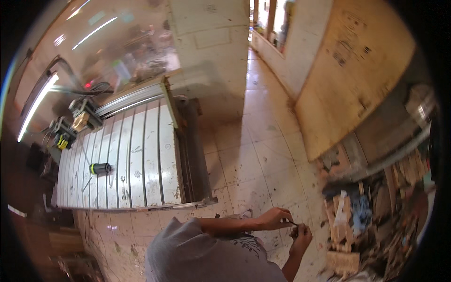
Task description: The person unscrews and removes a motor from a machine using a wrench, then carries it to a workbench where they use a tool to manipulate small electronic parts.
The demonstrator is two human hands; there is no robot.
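My left hand [276, 219] reaches across from the left, fingers closed in a pinch. Just below and to the right of it is my right hand [302, 236], its fingers curled closed. A small, thin, dark piece [292, 223] spans the gap between the fingertips of both hands. It is too small to name, and the right fingers hide part of what they hold. Both hands are held up in front of my grey shirt [188, 249], above the tiled floor.
To the left stands a slotted machine bed [129, 155], with a black-and-yellow cylindrical tool [99, 168] and a wrench [123, 179] on it. Wood scraps [345, 225] and a blue cloth [361, 211] lie heaped at right. A large board [352, 80] leans on the right wall.
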